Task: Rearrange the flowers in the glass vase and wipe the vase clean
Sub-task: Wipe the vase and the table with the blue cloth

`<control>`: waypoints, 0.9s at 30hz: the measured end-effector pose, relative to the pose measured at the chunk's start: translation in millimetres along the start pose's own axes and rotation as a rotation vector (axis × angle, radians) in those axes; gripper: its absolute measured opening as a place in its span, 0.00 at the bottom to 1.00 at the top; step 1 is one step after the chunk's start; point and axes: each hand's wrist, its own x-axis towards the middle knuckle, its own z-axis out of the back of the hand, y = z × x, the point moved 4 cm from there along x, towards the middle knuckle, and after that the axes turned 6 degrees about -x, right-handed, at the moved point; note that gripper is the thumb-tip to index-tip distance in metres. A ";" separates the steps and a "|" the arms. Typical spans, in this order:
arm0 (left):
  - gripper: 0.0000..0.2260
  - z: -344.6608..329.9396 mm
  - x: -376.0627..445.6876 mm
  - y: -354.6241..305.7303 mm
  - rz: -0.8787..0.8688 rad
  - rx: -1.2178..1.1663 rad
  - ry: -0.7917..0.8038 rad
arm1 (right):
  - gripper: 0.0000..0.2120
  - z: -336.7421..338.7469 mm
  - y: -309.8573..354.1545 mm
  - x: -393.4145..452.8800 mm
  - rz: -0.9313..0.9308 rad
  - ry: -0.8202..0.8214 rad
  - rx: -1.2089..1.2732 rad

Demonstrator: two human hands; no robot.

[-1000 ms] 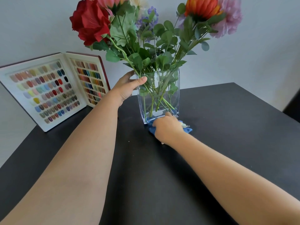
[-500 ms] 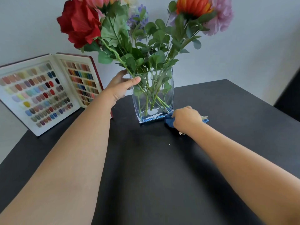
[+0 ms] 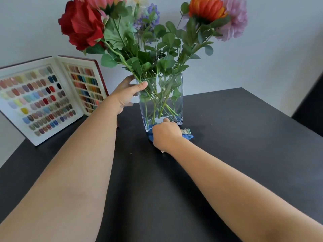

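We grip the glass vase point(image 3: 161, 100) near its rim with our left hand point(image 3: 125, 95), thumb on the front face and fingers round the far side, likely to steady it while our right hand point(image 3: 166, 134) bunches a blue cloth point(image 3: 187, 136) against the vase's base to wipe it. The vase stands upright on the black table point(image 3: 227, 137), a clear, square-sided one with green stems crossing inside and red, orange and pink flowers point(image 3: 82, 25) fanning out above.
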 end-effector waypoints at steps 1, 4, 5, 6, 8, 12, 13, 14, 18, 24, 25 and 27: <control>0.37 -0.1 0.1 -0.4 0.000 -0.004 0.000 | 0.08 -0.6 -2.9 -0.1 0.032 0.012 0.009; 0.38 -0.2 1.0 0.1 0.007 -0.012 -0.005 | 0.20 -1.4 -16.6 -2.9 0.145 0.084 0.092; 0.38 -0.1 1.3 0.5 0.010 -0.011 -0.004 | 0.23 0.0 -22.4 -5.4 0.181 0.116 0.117; 0.38 -0.3 1.5 0.4 0.010 -0.009 -0.001 | 0.23 2.1 -29.1 -8.2 0.210 0.147 0.135; 0.36 0.1 1.6 -0.2 0.007 -0.009 0.007 | 0.25 8.0 -43.5 -14.5 0.229 0.189 0.187; 0.36 -1.2 -2.8 0.0 -0.005 -0.009 0.020 | 0.26 16.7 -74.9 -33.7 0.125 0.113 0.429; 0.37 -1.1 -4.5 0.1 -0.017 -0.005 0.024 | 0.26 18.7 -84.7 -39.7 0.082 0.059 0.514; 0.37 -1.0 -6.6 0.5 -0.027 -0.002 0.029 | 0.26 21.6 -94.0 -46.0 0.041 0.000 0.600; 0.36 -4.1 -16.7 1.4 -0.038 0.003 0.053 | 0.27 24.2 -116.3 -65.0 -0.096 -0.144 0.911; 0.36 -6.3 -29.2 1.8 -0.055 0.003 0.046 | 0.22 25.2 -104.5 -84.4 -0.025 -0.305 0.678; 0.36 -6.4 -32.2 1.3 -0.058 -0.001 0.044 | 0.21 24.1 -99.3 -86.4 0.004 -0.295 0.643; 0.37 -8.0 -35.4 1.0 -0.060 -0.009 0.043 | 0.20 20.4 -89.2 -90.2 0.055 -0.256 0.597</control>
